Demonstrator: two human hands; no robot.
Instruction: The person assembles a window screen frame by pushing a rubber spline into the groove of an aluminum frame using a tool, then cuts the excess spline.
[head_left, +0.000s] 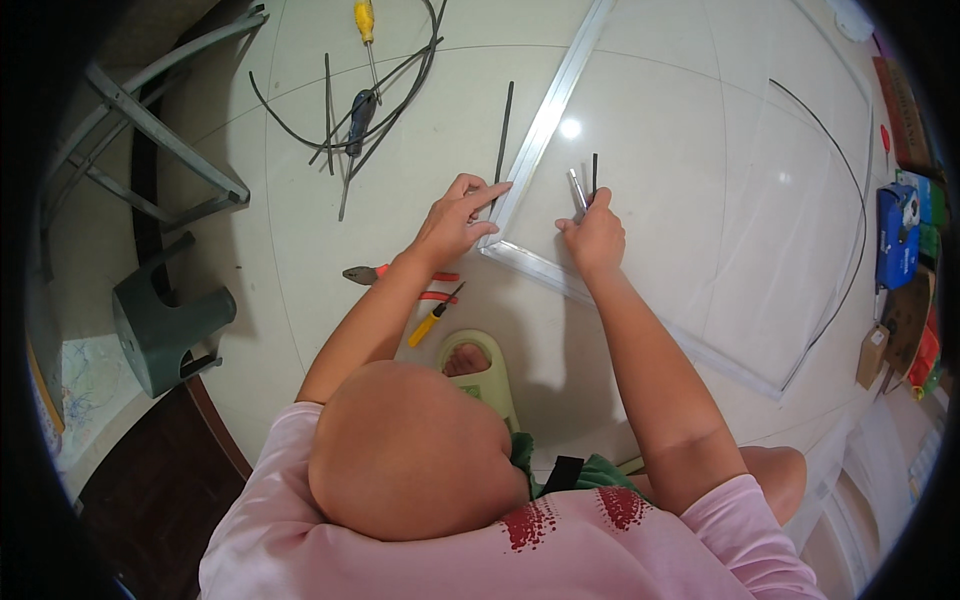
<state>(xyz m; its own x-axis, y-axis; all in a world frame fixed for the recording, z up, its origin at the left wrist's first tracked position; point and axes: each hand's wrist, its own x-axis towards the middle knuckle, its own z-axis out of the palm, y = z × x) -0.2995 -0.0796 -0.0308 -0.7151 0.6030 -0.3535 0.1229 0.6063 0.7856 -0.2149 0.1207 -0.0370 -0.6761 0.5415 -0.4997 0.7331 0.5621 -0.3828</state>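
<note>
My left hand (pixel 452 225) rests at the near left corner of a white metal frame (pixel 545 125). Its index finger lies stretched on the frame's edge, and the thumb stands apart from it near the corner. Beside that fingertip a black rubber strip (pixel 505 130) lies along the frame's outer side. Inside the frame, my right hand (pixel 597 235) is closed around a slim silver tool (pixel 577 190), whose kind I cannot make out. A short black strip (pixel 595 172) also sticks up from its fingers. Sheer mesh (pixel 690 240) appears to span the frame.
Left of the frame lie pliers (pixel 362 274) with red handles, a small yellow screwdriver (pixel 430 322), two larger screwdrivers (pixel 365 22) and loose black strips (pixel 425 70). A green plastic stool (pixel 160 320) and metal legs (pixel 165 150) stand left. Boxes (pixel 897 235) line the right.
</note>
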